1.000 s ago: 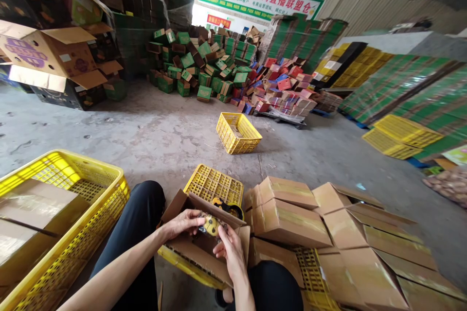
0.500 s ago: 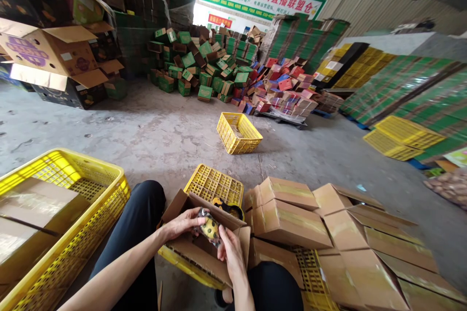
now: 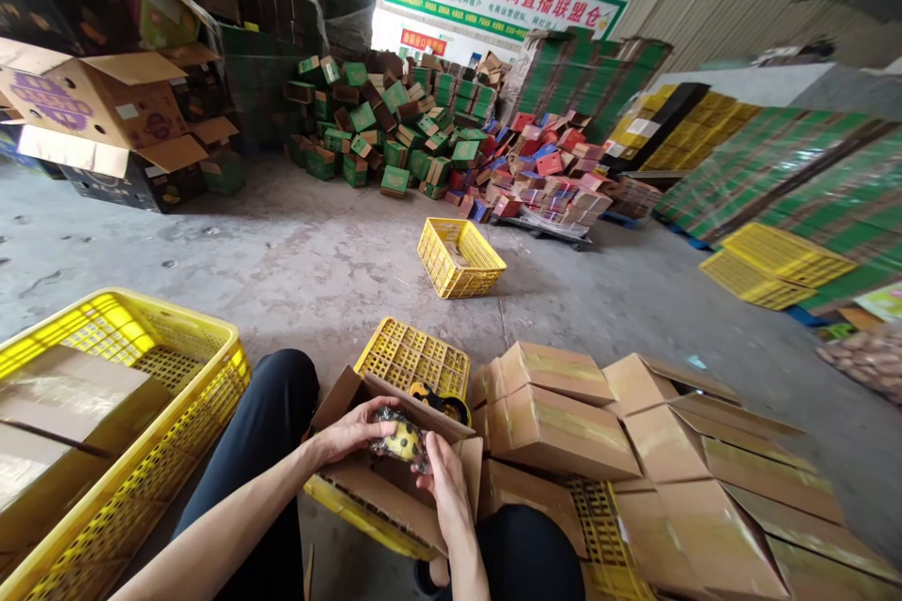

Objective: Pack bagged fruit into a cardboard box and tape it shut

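Between my two hands is a plastic-wrapped yellow item with dark spots (image 3: 403, 442); its exact kind does not show. My left hand (image 3: 354, 429) grips its left end, thumb on top. At the other end, the fingers of my right hand (image 3: 442, 481) are closed on the wrapping. Both hands are above an open cardboard box (image 3: 395, 493), whose inside is mostly hidden by them. This box stands between my knees on a yellow crate (image 3: 363, 518). Just beyond it, a yellow-and-black tape dispenser (image 3: 443, 404) lies on an upturned yellow crate (image 3: 412, 352).
Taped cartons (image 3: 564, 423) are grouped to my right, partly on a yellow crate (image 3: 598, 526). A large yellow crate (image 3: 211, 385) holding a carton (image 3: 77, 404) stands at left. Ahead on the floor is another yellow crate (image 3: 461, 268), before heaped green boxes (image 3: 395, 178).
The wrapped yellow item has turned slightly between my fingers and lies more level. Both hands stay over the box in nearly the same place.
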{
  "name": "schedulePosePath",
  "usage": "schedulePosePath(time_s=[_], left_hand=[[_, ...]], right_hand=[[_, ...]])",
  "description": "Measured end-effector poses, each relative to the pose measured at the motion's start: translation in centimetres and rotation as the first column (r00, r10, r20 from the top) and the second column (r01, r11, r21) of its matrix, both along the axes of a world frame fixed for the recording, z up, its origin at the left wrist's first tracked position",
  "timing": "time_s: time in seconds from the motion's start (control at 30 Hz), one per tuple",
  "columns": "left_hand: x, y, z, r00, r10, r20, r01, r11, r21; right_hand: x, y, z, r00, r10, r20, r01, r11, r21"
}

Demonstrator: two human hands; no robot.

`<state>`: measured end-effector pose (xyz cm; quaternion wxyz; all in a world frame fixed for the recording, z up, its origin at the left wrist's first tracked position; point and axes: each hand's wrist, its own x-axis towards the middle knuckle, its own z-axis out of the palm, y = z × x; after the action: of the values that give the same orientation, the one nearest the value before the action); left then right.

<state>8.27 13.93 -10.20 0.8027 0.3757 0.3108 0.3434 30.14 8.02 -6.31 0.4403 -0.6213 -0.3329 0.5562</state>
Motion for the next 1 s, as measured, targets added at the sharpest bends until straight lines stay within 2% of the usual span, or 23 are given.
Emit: schedulePosePath(time_s=[0.17,0.3,0.43,0.6,0.73,0.83,1.0], left_hand=[[-0.1,0.1,-0.4,0.988,0.016,-0.151,-0.018,1.0,-0.012],[0.0,0.0,-0.6,0.985,-0.024,-0.172,0.012,0.998,-0.067],[0.1,0.0,-0.4,0.988,-0.064,-0.14,0.047,0.992,-0.118],[0.4,0.1,-0.3,0.985,-0.121,-0.124,0.097,0.978,-0.183],[0.5,0.5,-0.6,0.983,-0.162,-0.089,0.139,0.965,-0.225],[0.5,0.7,-0.8,0.993,-0.108,-0.05,0.095,0.974,-0.205],[0.5,0.5,-0.2,1.0,0.028,0.009,-0.026,0.991,-0.131]], right_hand=[[0.1,-0.1,0.6,0.999,-0.033,-0.023,0.035,0.995,0.094],[0.1,-0.6,1.8,0.993,0.121,0.006,-0.12,0.976,0.179],[0.0,-0.6,2.0,0.977,0.212,0.019,-0.212,0.967,0.141],[0.1,0.0,0.8,0.991,0.129,-0.022,-0.127,0.99,0.052],[-0.2,-0.1,0.4,0.995,-0.018,-0.095,0.022,0.999,0.041],[-0.5,-0.2,0.5,0.987,-0.074,-0.142,0.078,0.997,0.025],[-0.6,-0.2,0.7,0.991,-0.052,-0.123,0.053,0.999,0.002]])
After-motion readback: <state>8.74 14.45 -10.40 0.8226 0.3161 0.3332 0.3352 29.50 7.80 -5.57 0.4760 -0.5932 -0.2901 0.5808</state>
